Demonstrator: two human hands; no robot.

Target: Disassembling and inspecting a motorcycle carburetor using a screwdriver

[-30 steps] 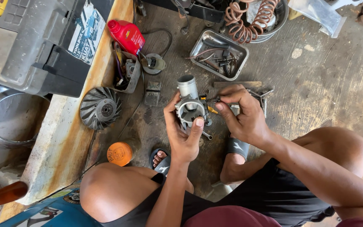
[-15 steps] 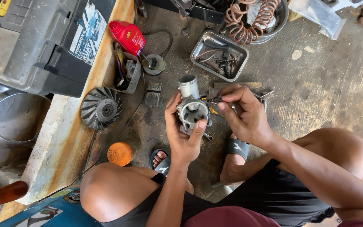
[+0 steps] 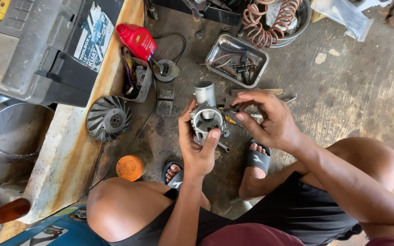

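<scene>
- A grey toolbox (image 3: 28,45) sits at the floor's upper left corner, a finned fan wheel (image 3: 109,118) just below it.
- The left hand (image 3: 198,148) wraps around a grey metal carburettor (image 3: 207,116), held above the concrete floor (image 3: 343,91) near its middle.
- The right hand (image 3: 270,119) pinches a small tool at the carburettor's right side.
- A metal tray (image 3: 236,59) lies toward the far edge.

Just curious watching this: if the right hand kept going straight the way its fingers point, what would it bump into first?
Probably the grey metal carburettor body held by the left hand; the right hand points left toward it.
</scene>
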